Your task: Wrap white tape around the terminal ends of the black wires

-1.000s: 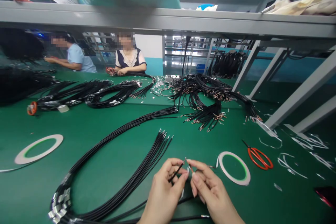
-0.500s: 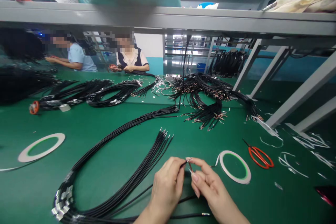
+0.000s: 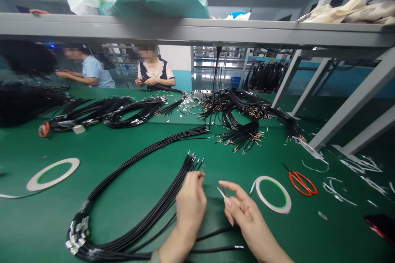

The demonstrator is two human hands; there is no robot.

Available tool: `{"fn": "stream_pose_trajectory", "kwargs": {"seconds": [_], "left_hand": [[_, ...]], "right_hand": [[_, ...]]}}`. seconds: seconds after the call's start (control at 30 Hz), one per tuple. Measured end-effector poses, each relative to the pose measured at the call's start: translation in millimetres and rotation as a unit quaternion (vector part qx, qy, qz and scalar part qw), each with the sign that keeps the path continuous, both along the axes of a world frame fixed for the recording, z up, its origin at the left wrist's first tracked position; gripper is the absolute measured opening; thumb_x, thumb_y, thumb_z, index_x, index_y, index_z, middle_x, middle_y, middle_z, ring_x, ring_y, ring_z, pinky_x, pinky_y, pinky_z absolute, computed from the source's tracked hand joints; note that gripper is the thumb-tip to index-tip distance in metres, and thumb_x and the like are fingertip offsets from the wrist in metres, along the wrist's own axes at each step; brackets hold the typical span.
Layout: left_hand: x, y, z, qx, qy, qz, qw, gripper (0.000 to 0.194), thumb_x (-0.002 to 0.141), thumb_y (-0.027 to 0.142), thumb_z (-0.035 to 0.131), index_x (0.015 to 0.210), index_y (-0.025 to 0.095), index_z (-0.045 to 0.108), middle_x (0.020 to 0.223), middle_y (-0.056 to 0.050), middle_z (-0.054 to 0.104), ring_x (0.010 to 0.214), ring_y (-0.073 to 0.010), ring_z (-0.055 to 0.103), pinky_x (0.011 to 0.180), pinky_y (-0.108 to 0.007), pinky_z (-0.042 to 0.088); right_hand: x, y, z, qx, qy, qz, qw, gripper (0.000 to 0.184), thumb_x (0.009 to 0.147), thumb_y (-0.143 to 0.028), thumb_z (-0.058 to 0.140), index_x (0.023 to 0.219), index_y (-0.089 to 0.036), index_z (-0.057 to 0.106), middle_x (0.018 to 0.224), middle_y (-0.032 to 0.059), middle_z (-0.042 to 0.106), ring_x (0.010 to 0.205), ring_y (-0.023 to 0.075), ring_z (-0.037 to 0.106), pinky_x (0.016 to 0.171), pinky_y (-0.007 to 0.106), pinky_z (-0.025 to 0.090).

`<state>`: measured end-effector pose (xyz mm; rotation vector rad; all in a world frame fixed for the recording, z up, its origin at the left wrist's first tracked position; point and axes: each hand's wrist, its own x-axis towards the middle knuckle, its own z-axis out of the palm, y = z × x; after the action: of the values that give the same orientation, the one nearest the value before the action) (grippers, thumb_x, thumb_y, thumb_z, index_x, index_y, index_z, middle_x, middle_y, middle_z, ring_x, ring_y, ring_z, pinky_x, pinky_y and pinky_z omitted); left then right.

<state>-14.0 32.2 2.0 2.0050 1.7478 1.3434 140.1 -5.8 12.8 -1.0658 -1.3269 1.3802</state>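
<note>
My left hand (image 3: pixel 191 205) shows its back, with the fingers pressed together at the metal-tipped ends of a long bundle of black wires (image 3: pixel 145 213). That bundle curves across the green table (image 3: pixel 129 172) to a taped end at the lower left. My right hand (image 3: pixel 243 213) is closed in a pinch on a small strip of white tape (image 3: pixel 221 192), a little right of the left hand. A roll of white tape (image 3: pixel 287 204) lies flat just right of my right hand. Two loose black wires (image 3: pixel 216 249) run under my wrists.
Red-handled scissors (image 3: pixel 300 183) lie beyond the tape roll, among white tape scraps (image 3: pixel 339 195). A second tape roll (image 3: pixel 33 182) lies at the left. Heaps of terminal-tipped wires (image 3: pixel 243 131) fill the table's middle. Two people (image 3: pixel 154 72) work at the far side. A shelf (image 3: pixel 197 31) runs overhead.
My left hand let go of the wire end held between both hands and moved up and left to the bundle's tips. My right hand kept its pinch and stayed nearly in place.
</note>
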Motion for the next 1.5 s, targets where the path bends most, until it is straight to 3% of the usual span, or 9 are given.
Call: {"fn": "stream_pose_trajectory", "kwargs": {"seconds": [0.07, 0.2, 0.27, 0.33, 0.47, 0.63, 0.9, 1.1, 1.5], "left_hand": [[-7, 3, 3.1, -0.018, -0.052, 0.025, 0.998, 0.016, 0.091, 0.02, 0.043, 0.093, 0.018, 0.059, 0.089, -0.007, 0.064, 0.08, -0.0216, 0.064, 0.071, -0.034, 0.05], [-9, 0, 3.8, -0.082, -0.135, -0.119, 0.98, 0.02, 0.088, 0.021, 0.05, 0.099, 0.019, 0.066, 0.1, -0.008, 0.066, 0.094, -0.0202, 0.062, 0.086, -0.033, 0.047], [-6, -3, 4.0, -0.124, -0.169, -0.156, 0.965, 0.021, 0.087, 0.023, 0.052, 0.1, 0.021, 0.069, 0.109, -0.008, 0.063, 0.101, -0.0208, 0.06, 0.087, -0.032, 0.046], [-4, -5, 6.3, -0.147, -0.191, -0.155, 0.958, 0.023, 0.086, 0.029, 0.055, 0.102, 0.021, 0.069, 0.111, -0.009, 0.058, 0.097, -0.0205, 0.059, 0.08, -0.03, 0.048], [-6, -11, 15.3, -0.179, -0.227, -0.158, 0.944, 0.029, 0.085, 0.036, 0.057, 0.108, 0.02, 0.064, 0.09, -0.004, 0.057, 0.075, -0.0158, 0.056, 0.066, -0.026, 0.046], [-4, -18, 20.1, -0.234, -0.325, -0.184, 0.898, 0.024, 0.086, 0.037, 0.056, 0.098, 0.017, 0.062, 0.073, 0.0, 0.058, 0.062, -0.0116, 0.051, 0.057, -0.021, 0.041], [8, -20, 28.4, -0.296, -0.444, -0.215, 0.818, 0.023, 0.071, 0.032, 0.074, 0.082, 0.011, 0.069, 0.077, -0.005, 0.068, 0.067, -0.0129, 0.058, 0.067, -0.024, 0.046], [8, -21, 31.6, -0.288, -0.428, -0.211, 0.83, 0.021, 0.071, 0.032, 0.073, 0.068, 0.012, 0.067, 0.065, -0.001, 0.064, 0.062, -0.0119, 0.055, 0.063, -0.022, 0.044], [6, -21, 23.6, -0.273, -0.352, -0.207, 0.871, 0.019, 0.074, 0.031, 0.07, 0.068, 0.013, 0.069, 0.067, -0.002, 0.06, 0.066, -0.0136, 0.052, 0.064, -0.024, 0.042]], "right_hand": [[-1, -1, -2.0, 0.006, -0.001, -0.001, 1.0, 0.043, 0.093, -0.043, 0.043, 0.127, -0.015, 0.045, 0.054, -0.007, 0.041, 0.052, 0.0127, 0.034, 0.055, 0.026, 0.025], [-3, -3, -6.0, 0.022, 0.009, -0.029, 0.999, 0.045, 0.093, -0.044, 0.042, 0.131, -0.019, 0.043, 0.059, -0.0046, 0.048, 0.054, 0.0128, 0.039, 0.056, 0.026, 0.029], [-5, -3, -7.5, 0.035, -0.005, -0.048, 0.998, 0.046, 0.093, -0.044, 0.043, 0.132, -0.02, 0.044, 0.062, -0.0032, 0.051, 0.054, 0.0128, 0.041, 0.055, 0.026, 0.03], [-6, -4, -8.5, 0.043, -0.022, -0.064, 0.997, 0.047, 0.092, -0.045, 0.044, 0.132, -0.021, 0.045, 0.062, -0.0024, 0.053, 0.054, 0.0126, 0.042, 0.053, 0.025, 0.031], [-6, -4, -8.5, 0.012, -0.021, -0.079, 0.997, 0.05, 0.091, -0.048, 0.044, 0.132, -0.019, 0.046, 0.06, -0.0022, 0.054, 0.046, 0.0102, 0.036, 0.044, 0.022, 0.026], [-4, -3, -4.5, -0.018, 0.001, -0.09, 0.996, 0.052, 0.087, -0.051, 0.051, 0.125, -0.016, 0.054, 0.06, -0.0007, 0.057, 0.041, 0.008, 0.034, 0.04, 0.021, 0.024], [-8, -9, -2.5, -0.007, -0.001, -0.061, 0.998, 0.044, 0.088, -0.045, 0.053, 0.121, -0.016, 0.059, 0.056, -0.002, 0.055, 0.046, 0.0106, 0.042, 0.046, 0.023, 0.031], [-4, -9, -0.6, 0.007, -0.038, -0.031, 0.999, 0.044, 0.09, -0.046, 0.049, 0.121, -0.016, 0.059, 0.055, -0.0035, 0.047, 0.052, 0.013, 0.042, 0.052, 0.025, 0.031], [2, -5, -2.8, 0.021, -0.116, -0.008, 0.993, 0.05, 0.091, -0.047, 0.043, 0.133, -0.021, 0.047, 0.057, -0.0059, 0.035, 0.05, 0.0126, 0.031, 0.049, 0.025, 0.024]]}}
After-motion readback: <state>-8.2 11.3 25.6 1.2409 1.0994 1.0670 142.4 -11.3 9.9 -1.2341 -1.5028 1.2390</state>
